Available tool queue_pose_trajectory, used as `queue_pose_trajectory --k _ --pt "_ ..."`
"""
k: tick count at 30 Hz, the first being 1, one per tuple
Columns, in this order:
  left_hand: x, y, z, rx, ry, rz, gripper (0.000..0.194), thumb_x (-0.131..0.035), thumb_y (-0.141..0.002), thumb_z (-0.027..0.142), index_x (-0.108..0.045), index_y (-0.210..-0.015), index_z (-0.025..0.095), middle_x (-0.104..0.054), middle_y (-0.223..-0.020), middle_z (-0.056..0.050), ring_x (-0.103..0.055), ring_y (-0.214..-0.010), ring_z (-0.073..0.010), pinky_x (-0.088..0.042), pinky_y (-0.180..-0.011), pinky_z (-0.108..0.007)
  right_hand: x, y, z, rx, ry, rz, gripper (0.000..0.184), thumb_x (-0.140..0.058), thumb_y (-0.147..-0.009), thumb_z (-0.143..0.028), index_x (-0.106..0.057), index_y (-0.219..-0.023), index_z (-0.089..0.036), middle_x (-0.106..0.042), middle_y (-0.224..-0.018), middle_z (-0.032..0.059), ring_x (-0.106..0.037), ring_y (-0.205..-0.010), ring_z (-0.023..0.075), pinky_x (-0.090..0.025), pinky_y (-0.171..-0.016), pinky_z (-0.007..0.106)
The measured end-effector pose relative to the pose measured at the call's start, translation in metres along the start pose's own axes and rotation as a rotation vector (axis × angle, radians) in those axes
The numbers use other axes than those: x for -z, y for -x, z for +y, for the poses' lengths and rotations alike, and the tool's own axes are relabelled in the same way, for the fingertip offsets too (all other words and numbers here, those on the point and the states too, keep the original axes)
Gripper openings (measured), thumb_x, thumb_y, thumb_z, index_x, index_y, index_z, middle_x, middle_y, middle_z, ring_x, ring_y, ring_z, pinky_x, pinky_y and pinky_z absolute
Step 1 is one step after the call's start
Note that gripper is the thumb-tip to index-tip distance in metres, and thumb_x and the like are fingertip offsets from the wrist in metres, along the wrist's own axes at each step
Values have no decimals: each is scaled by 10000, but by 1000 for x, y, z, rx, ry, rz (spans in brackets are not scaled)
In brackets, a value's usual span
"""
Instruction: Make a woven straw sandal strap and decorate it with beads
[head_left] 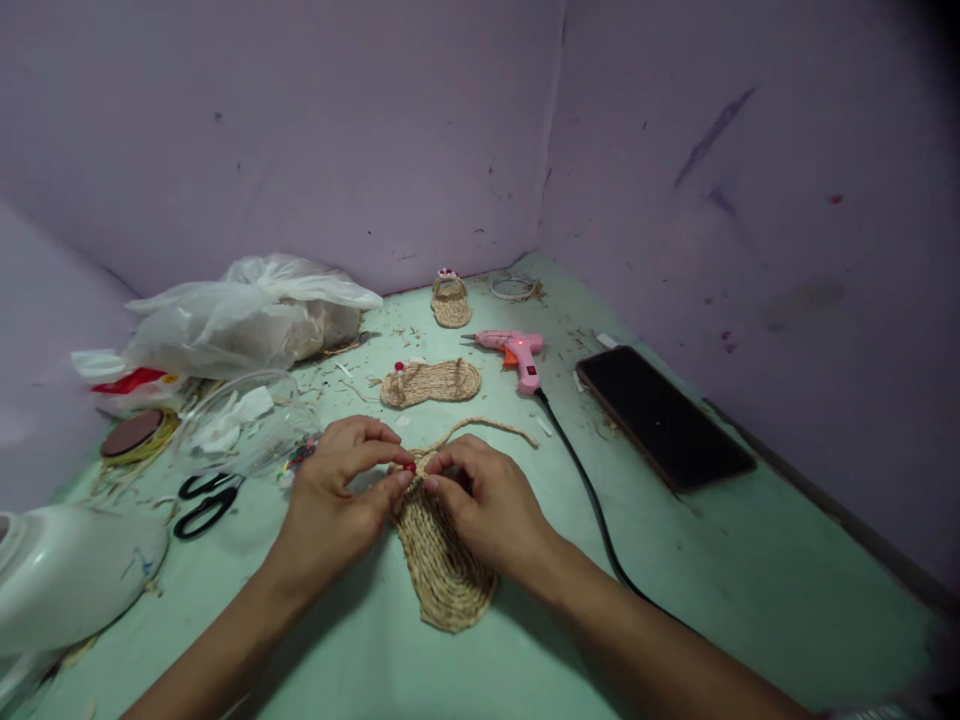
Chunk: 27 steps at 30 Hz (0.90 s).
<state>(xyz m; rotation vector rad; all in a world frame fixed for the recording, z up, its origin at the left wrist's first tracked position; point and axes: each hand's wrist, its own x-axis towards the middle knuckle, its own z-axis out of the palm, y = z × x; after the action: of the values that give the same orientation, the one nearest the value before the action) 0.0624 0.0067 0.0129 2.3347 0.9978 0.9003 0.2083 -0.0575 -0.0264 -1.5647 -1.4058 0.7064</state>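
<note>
A woven rope slipper sole lies on the table in front of me, its toe end between my hands. My left hand is closed in a pinch around a small red bead at that end. From the right, my right hand pinches the braided rope strap beside the bead. A loose tail of the rope curves away past my right fingers. Just beyond, another rope sole lies sideways with a red bead on it. My fingertips partly hide the strap.
A pink glue gun with a black cord lies right of centre, near a phone. At the back stands a small finished-looking slipper. Scissors, a clear plastic container, a plastic bag and a white appliance occupy the left.
</note>
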Motion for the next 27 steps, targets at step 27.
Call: queue_pose_trajectory --k 27 --pt "10 -1 4 148 -64 -44 264 -606 -668 253 -669 -919 205 -668 -1015 -82 -590 -987 -249 -445 -905 -409 0 0 5 35 -9 35 91 -610 -760 -127 -657 -733 -200 -617 -757 -4 -565 -699 136 -407 -646 265"
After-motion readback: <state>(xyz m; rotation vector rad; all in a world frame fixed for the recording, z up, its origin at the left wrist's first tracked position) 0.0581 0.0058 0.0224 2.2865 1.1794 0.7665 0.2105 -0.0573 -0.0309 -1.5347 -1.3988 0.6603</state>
